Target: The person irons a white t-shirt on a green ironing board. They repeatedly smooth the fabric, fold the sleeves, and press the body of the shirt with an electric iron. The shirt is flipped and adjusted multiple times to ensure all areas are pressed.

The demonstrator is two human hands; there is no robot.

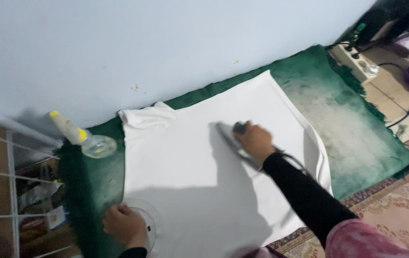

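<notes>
A white garment (190, 157) lies spread flat on a green mat (352, 124) on the floor, against a pale wall. My right hand (254, 139) grips the handle of a metal clothes iron (230, 138), which rests on the upper middle of the garment. Its cord trails back along my black sleeve. My left hand (124, 224) rests at the garment's lower left corner, on a clear round plastic lid or dish (152, 224).
A clear bottle with yellow cap (82, 136) lies on the mat's left side. A white wire rack (4, 191) stands at far left. A power strip (355, 59) with cables sits top right. A patterned rug (395, 200) lies lower right.
</notes>
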